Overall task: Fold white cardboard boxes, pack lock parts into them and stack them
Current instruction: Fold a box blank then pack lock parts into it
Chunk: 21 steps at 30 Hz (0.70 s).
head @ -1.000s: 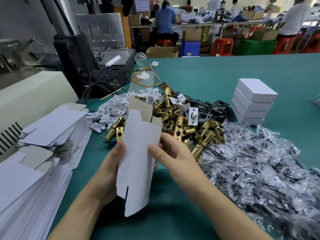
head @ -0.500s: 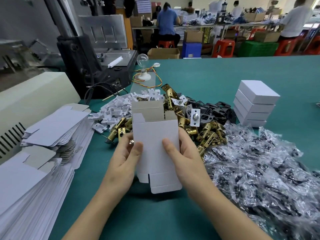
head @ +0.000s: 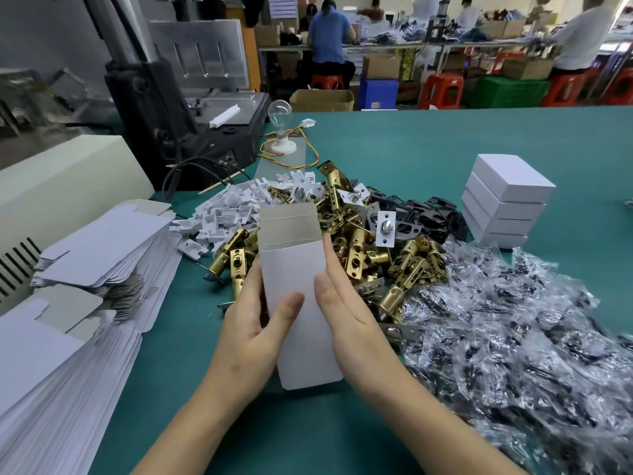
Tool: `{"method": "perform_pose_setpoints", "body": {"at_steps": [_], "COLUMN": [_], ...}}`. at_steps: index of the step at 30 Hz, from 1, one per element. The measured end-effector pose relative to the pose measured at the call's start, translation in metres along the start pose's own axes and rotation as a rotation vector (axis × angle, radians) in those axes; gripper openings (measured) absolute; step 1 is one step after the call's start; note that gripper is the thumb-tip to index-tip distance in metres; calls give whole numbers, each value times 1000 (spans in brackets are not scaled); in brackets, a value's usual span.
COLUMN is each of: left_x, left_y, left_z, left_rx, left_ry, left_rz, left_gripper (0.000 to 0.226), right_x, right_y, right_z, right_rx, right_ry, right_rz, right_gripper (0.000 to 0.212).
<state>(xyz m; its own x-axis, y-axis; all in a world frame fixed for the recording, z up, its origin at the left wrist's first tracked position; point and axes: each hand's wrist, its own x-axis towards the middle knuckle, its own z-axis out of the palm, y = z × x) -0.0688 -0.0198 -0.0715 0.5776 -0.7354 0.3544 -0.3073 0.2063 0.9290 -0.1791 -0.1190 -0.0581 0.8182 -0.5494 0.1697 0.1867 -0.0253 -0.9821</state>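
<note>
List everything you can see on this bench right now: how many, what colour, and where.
half-folded box: one, white outside, grey inside, centre, between both hands
finished boxes: four, white, stacked at far right
flat blanks: many, white, stacks at left
latches: a pile, brass, behind the half-folded box
plastic pieces: a pile, white, left of the latches
plates: a pile, black, right of the latches
bagged parts: a heap, clear bags with dark contents, right
light bulb: one, clear on a white base, far centre
machine: one, dark, back left
table: one, teal, under everything
left hand: one, grips the box's left side, thumb on front
right hand: one, straight fingers against the box's right edge
</note>
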Motion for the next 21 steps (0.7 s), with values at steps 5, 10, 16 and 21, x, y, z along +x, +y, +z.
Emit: {"method": "perform_pose_setpoints", "body": {"at_steps": [5,10,16,21], "left_x": [5,3,-1,-1], "left_y": [1,0,5,2], "left_z": [-1,-1,4,3], "left_rx": [-135,-159,-41,-138], "left_ry": [80,-3,-52,-1], "left_rz": [-39,-67,-49,-91], "left_gripper": [40,46,58,48], "right_x": [4,1,-3,-3], "right_y": [-4,-2,-1,-3], "right_z": [-13,-9,-1,-3], "right_rx": [10,-20,-129,-32], "right_ry": [126,129,44,28], "right_rz": [-83,-71,-19,-55], "right_gripper": [36,40,62,56]}}
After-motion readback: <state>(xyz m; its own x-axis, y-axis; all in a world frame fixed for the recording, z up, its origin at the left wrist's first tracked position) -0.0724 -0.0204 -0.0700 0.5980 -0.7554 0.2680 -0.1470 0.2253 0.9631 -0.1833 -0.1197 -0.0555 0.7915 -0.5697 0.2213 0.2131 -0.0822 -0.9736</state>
